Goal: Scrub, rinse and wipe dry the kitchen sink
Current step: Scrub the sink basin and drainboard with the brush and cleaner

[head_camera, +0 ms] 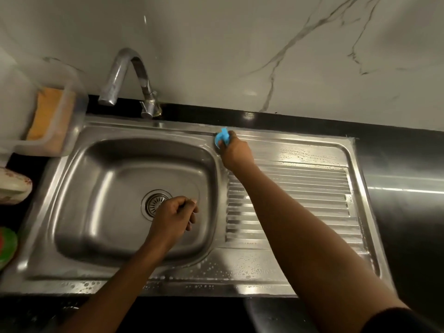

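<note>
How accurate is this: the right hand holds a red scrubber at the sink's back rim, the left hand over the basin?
Wrong colour: the head view shows a blue scrubber. The right hand holds it at the back rim of the sink, the left hand over the basin.

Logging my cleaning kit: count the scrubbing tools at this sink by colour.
Blue: 1, the scrubber in the right hand.
Orange: 1, the sponge in the clear container.
Total: 2. The green thing at the left edge is too cut off to judge.
</note>
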